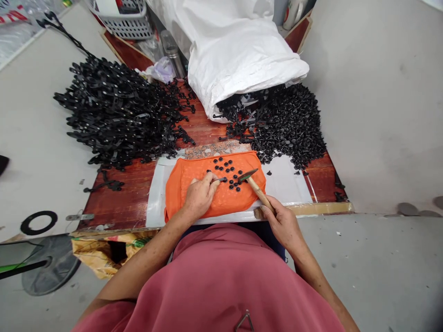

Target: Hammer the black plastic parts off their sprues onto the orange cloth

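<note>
My right hand [284,223] is wrapped round the wooden handle of a hammer [260,191]. The hammer's dark, narrow head [248,175] is over the right part of an orange cloth pad [187,191]. Between the fingers of my left hand [201,196] is a thin dark strip [219,180]; its round end is over the pad, left of the hammer head, and the rest is hidden by my fingers. Several small round black caps [231,186] lie scattered on the pad around the strip.
A tall heap of black strap-like parts [114,110] stands at the left. Small black stud-like pieces [290,124] are piled at the right, below a white sack [242,55]. Behind are a grey basket [129,25] and a flask [176,60]. The red-brown table [133,193] ends before my body.
</note>
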Tool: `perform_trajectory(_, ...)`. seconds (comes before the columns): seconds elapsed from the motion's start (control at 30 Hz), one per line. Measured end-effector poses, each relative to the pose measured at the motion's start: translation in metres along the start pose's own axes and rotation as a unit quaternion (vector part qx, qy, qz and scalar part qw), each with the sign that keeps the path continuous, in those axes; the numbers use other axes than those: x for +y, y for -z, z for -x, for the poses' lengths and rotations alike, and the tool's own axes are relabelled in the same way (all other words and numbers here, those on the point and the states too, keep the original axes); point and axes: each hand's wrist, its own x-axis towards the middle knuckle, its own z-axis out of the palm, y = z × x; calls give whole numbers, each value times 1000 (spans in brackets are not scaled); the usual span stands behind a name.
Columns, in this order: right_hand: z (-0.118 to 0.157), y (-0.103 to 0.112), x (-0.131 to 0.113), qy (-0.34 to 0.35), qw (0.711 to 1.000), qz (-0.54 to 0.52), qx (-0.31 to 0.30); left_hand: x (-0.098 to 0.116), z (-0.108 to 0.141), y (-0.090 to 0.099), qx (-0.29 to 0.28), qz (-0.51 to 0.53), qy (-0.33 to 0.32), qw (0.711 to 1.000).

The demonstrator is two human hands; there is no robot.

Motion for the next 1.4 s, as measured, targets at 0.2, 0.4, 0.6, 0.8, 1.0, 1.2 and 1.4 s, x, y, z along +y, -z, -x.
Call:
perform_trajectory(0.2, 0, -1, 2, 9, 1000, 9, 9, 2, 0, 2, -10, -35, 11, 999)
perform_trajectory(0.4, 1, 5, -3, 42, 998, 35, 32, 5, -2, 4, -18, -60, 27, 998)
perform_trajectory(0.6, -2, 20, -37, 129, 978, 159, 29, 6, -4, 3, -8, -67, 30, 997)
perform_trajectory(0.8, -10, 8, -55, 144, 952, 271, 21, 6, -5, 3, -10, -63, 35, 997)
perform_trajectory(1.0, -11, 5, -58, 149, 944, 292, 36, 8, -5, 3, -15, -73, 38, 996)
perform_trajectory(1.2, -16, 4, -65, 133, 907, 400, -14, 1, -7, 10, -52, -78, 18, 995)
perform_trajectory(1.4, -24, 12, -60, 157, 908, 387, -19, -24, -15, 75, -64, -104, -140, 983)
